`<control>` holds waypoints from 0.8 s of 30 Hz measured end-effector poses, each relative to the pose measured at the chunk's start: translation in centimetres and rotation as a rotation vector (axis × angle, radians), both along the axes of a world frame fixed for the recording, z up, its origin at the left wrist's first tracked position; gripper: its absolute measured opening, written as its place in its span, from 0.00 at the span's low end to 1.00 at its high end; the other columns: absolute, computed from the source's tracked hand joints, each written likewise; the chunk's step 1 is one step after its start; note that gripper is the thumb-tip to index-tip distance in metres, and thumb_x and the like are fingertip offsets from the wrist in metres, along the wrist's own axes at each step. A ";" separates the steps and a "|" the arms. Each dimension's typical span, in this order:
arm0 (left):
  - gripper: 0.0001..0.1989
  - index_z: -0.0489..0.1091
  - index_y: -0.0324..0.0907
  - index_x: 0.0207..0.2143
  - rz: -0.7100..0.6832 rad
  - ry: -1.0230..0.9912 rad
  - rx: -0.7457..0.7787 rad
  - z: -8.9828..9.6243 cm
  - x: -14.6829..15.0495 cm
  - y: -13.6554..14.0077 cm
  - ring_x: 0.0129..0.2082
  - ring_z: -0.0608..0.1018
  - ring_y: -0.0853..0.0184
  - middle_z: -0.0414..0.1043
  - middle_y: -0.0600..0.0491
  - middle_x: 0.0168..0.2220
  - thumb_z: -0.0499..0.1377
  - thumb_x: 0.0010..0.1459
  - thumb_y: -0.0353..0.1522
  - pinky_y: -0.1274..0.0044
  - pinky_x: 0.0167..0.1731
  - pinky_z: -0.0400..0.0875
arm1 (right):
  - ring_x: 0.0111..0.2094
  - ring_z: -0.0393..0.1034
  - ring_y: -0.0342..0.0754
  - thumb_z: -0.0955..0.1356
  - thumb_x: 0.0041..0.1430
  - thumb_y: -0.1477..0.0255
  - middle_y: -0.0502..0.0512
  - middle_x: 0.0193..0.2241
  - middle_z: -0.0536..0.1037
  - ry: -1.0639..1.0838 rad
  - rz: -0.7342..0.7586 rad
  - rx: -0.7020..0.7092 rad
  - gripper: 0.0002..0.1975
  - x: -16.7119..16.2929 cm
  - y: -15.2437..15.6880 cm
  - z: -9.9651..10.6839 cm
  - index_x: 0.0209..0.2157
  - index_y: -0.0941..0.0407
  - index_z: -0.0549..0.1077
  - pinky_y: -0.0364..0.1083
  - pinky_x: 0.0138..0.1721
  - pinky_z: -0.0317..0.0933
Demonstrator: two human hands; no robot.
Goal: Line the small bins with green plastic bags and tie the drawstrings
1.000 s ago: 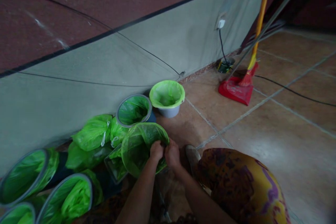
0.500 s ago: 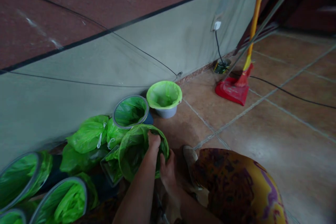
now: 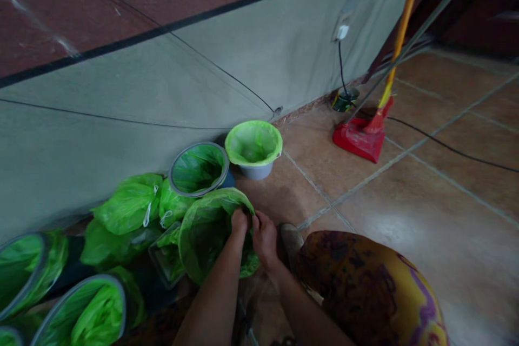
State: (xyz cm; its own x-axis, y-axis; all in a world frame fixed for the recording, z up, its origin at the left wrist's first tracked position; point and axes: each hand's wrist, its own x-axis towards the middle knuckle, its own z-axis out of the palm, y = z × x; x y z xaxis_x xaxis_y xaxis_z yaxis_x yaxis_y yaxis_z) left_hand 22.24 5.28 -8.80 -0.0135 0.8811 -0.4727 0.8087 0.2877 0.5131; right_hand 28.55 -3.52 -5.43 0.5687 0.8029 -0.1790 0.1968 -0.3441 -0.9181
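Note:
Close in front of me stands a bin lined with a thin green bag point(image 3: 190, 227). My left hand point(image 3: 240, 221) reaches over its opening, closed at the inner right side of the rim, where the green film bunches. Just beside it, my right hand point(image 3: 265, 235) pinches the bag's edge from outside the rim. The two hands are nearly touching. The fingertips of my left hand are partly hidden. Behind this bin is a blue bin with a grey ring point(image 3: 198, 170), also lined in green. A small grey-white bucket point(image 3: 256, 172) with a green liner stands next to it.
More green-lined bins point(image 3: 101, 281) stand at the lower left, beside tied green bags point(image 3: 125, 205). A red dustpan point(image 3: 359, 139) and a yellow-handled broom point(image 3: 399, 38) stand at right. A black cable point(image 3: 441, 143) crosses the tiled floor. My patterned clothed knee point(image 3: 365, 281) is at lower right.
My right hand has moved up from low inside the rim to the bag's edge, and its fingers have closed there. My left hand has shifted slightly right and down. The view has shifted a little.

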 end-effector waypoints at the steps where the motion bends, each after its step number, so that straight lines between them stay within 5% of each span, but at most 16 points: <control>1: 0.13 0.73 0.38 0.44 0.001 0.009 -0.023 0.2 0.0 -0.1 0.41 0.78 0.64 0.76 0.50 0.43 0.59 0.63 0.38 0.69 0.43 0.75 | 0.44 0.73 0.53 0.59 0.64 0.69 0.62 0.43 0.81 -0.060 0.014 -0.021 0.20 -0.2 0.0 -0.1 0.47 0.60 0.78 0.49 0.49 0.62; 4: 0.08 0.75 0.37 0.39 0.032 0.059 -0.037 1.5 -0.2 -0.3 0.44 0.80 0.60 0.79 0.46 0.40 0.59 0.61 0.31 0.73 0.45 0.72 | 0.44 0.73 0.54 0.59 0.62 0.76 0.63 0.43 0.81 -0.245 0.099 -0.112 0.20 -0.3 0.1 -0.4 0.47 0.61 0.78 0.49 0.49 0.61; 10: 0.19 0.72 0.34 0.50 0.199 0.154 0.146 5.5 0.1 -1.3 0.49 0.79 0.58 0.77 0.39 0.49 0.47 0.66 0.33 0.74 0.48 0.69 | 0.40 0.73 0.55 0.57 0.61 0.82 0.67 0.38 0.80 -0.378 0.210 -0.290 0.20 -0.4 0.3 -0.5 0.44 0.65 0.77 0.48 0.42 0.59; 15: 0.23 0.77 0.38 0.40 0.053 0.156 0.186 7.1 1.9 -1.2 0.46 0.80 0.58 0.80 0.41 0.42 0.45 0.68 0.40 0.73 0.46 0.69 | 0.41 0.73 0.56 0.57 0.62 0.83 0.66 0.39 0.80 -0.396 0.213 -0.299 0.19 -0.4 0.3 -0.6 0.44 0.64 0.77 0.48 0.43 0.58; 24: 0.24 0.78 0.33 0.43 -0.141 0.346 0.022 7.5 3.5 0.5 0.50 0.79 0.50 0.78 0.33 0.46 0.47 0.65 0.39 0.68 0.47 0.71 | 0.39 0.72 0.55 0.56 0.61 0.83 0.64 0.37 0.80 -0.368 0.135 -0.287 0.20 -0.8 0.2 -1.2 0.42 0.63 0.78 0.47 0.42 0.57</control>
